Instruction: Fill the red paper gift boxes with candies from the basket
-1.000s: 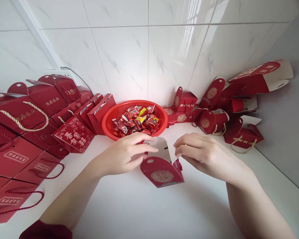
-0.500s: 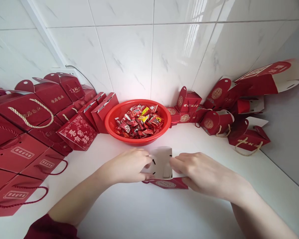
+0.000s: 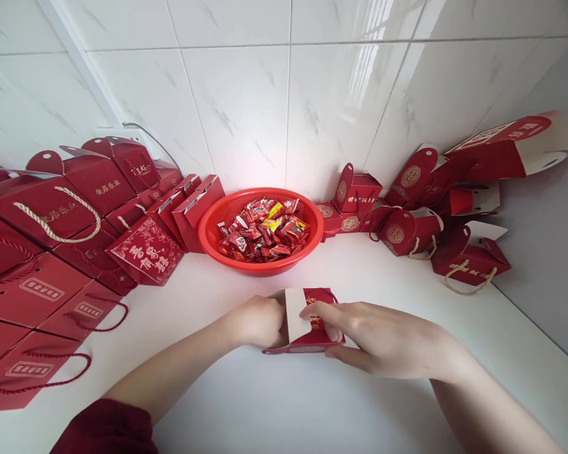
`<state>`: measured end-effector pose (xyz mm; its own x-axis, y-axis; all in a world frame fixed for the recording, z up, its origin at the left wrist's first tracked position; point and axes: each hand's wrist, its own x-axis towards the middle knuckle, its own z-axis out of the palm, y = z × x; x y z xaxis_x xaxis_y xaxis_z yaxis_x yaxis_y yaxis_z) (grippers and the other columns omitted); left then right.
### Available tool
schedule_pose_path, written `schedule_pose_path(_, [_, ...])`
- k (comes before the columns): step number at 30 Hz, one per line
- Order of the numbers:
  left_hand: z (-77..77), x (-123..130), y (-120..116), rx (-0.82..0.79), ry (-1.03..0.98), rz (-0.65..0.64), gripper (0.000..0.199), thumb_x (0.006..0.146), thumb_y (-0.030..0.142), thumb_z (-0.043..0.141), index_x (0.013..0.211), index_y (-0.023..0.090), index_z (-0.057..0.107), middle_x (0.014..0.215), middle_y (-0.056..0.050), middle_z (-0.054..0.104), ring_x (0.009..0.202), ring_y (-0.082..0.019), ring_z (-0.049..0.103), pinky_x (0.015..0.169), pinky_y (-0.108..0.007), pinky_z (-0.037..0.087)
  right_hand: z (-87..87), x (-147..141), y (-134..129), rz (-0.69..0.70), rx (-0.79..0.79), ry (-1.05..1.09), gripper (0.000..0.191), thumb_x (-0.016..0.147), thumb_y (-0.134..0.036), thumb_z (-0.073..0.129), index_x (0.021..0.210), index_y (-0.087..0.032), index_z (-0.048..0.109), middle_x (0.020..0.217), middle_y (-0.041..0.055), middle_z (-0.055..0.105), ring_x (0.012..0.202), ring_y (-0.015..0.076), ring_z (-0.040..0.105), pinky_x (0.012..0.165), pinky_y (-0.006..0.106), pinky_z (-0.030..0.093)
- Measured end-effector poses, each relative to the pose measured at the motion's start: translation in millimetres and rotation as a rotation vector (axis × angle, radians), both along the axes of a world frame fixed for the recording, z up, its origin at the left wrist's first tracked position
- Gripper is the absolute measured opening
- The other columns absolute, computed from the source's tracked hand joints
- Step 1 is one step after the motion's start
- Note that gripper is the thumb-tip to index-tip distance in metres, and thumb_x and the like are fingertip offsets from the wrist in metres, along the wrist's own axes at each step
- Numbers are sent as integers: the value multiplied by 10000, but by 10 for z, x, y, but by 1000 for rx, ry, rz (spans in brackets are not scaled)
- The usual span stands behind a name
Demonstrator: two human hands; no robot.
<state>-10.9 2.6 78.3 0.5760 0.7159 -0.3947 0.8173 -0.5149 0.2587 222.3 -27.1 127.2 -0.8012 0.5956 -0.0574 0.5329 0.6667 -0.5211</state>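
A small red gift box with gold lettering and a white inner flap lies on the white table in front of me. My left hand reaches into its open left end, so the fingers are hidden inside. On the right end, my right hand grips the box, with the index finger across the white flap and the thumb low at the near side. Just beyond the box stands a red plastic basket heaped with wrapped candies.
Stacked red gift boxes with rope handles fill the left side. A red box with white lettering leans beside them. More red boxes stand at the right, several with open lids. A tiled wall closes off the back.
The box's right flap has folded over with its printed side partly showing. My left hand has moved into the box's opening, and my right hand has shifted onto the folded end.
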Motion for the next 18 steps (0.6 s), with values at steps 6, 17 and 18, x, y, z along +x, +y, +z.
schedule_pose_path(6, [112,-45,27,-13,-26,-5,238,818,359,530,899,214,701,849,-63,706,681,-228,659,532,-281,402,34,-76,59,-52,-37,36,184,956,-236,506,1124,-221,578,1021,30,658,838,169,623,704,281,468])
schedule_pose_path(17, [770,-257,-253,204,-238,155,236,893,447,551,840,218,541,728,29,599,589,-141,523,531,-259,281,83,53,225,-305,-156,404,148,909,-170,546,938,-205,687,929,7,690,734,105,637,664,214,500])
schedule_pose_path(18, [803,-267,-267,234,-225,194,236,883,448,568,842,220,520,717,37,590,574,-137,505,526,-256,270,68,72,255,-320,-128,387,167,904,-154,539,943,-206,692,937,10,692,740,109,638,670,220,505])
